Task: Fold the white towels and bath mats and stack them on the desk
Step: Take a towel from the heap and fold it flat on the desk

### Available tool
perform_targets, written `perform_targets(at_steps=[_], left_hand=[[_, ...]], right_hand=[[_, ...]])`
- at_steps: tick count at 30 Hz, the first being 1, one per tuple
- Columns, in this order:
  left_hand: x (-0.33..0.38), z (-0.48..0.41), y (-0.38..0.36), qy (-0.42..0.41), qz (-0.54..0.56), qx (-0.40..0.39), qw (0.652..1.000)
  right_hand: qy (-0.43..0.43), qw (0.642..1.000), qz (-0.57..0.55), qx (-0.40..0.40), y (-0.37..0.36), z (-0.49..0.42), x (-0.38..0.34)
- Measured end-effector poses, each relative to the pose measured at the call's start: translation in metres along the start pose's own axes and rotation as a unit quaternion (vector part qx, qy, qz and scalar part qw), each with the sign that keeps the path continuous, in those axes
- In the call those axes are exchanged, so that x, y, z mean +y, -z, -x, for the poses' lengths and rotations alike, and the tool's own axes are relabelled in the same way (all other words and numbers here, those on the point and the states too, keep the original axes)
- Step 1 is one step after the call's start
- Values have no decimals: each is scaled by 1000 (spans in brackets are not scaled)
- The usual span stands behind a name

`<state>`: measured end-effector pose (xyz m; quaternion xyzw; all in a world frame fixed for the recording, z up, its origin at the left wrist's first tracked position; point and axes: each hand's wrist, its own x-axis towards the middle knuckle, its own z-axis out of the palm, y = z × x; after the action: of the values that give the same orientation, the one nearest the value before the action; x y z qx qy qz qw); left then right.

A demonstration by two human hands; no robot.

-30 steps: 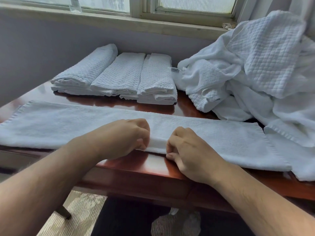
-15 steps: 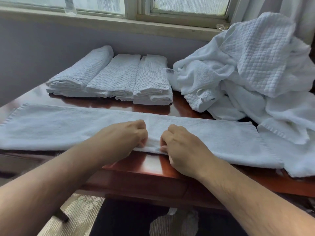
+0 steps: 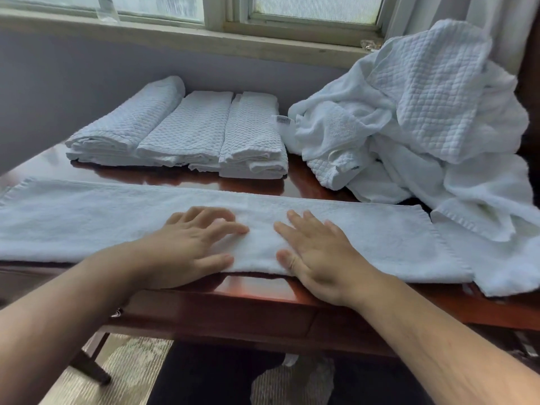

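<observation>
A long white towel (image 3: 87,220), folded into a narrow strip, lies across the front of the dark red desk (image 3: 257,290). My left hand (image 3: 190,244) and my right hand (image 3: 315,252) lie flat on its middle, side by side, fingers straight and spread, pressing the cloth down. Behind the strip, three folded waffle-weave bath mats (image 3: 187,133) sit in a row against the wall. A heap of unfolded white towels and mats (image 3: 423,118) fills the desk's right side.
A grey wall and a window sill (image 3: 204,39) stand right behind the desk. The heap's loose ends (image 3: 502,264) overlap the strip's right end and hang over the front edge. Patterned carpet (image 3: 122,369) and a desk leg show below.
Both hands were curled, pinching the towel's near edge at its middle. They have let go, opened, and moved forward flat onto the towel.
</observation>
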<state>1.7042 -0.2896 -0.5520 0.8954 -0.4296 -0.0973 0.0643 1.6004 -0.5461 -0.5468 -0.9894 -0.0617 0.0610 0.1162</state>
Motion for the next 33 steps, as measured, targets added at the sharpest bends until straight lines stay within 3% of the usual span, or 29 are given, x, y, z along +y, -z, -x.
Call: perform_targets(at_steps=[2,6,10,13,16,18,20,24,28,33], left_hand=[[4,-2,5,28,58,4,998],[35,-35,14,81,73,150,983],[63,-64,-6,69,6,68,995],[57,-66,-15,64,-33,51,996],[59,-68,-16,73,-36,37,996],[69,-75,-15,82,-18,39,996],[87,-83,-17,41,7,72,996],[124,-92,-29,-58,28,99,993],[129,-89,-36,-76,-28,88,993],[129,-74,-42,-84,-27,69,994]], right_hand=[[-4,1000,9,-9,-5,1,5],[-89,990,-56,91,3,-11,13],[-191,980,23,53,6,-13,50],[-263,963,37,53,14,5,100],[-277,958,32,64,18,19,123],[-260,956,14,135,17,23,119],[-245,936,-21,252,16,30,109],[-238,852,-160,437,9,72,83],[-270,818,-278,425,-3,105,78],[-295,808,-268,435,-8,114,88]])
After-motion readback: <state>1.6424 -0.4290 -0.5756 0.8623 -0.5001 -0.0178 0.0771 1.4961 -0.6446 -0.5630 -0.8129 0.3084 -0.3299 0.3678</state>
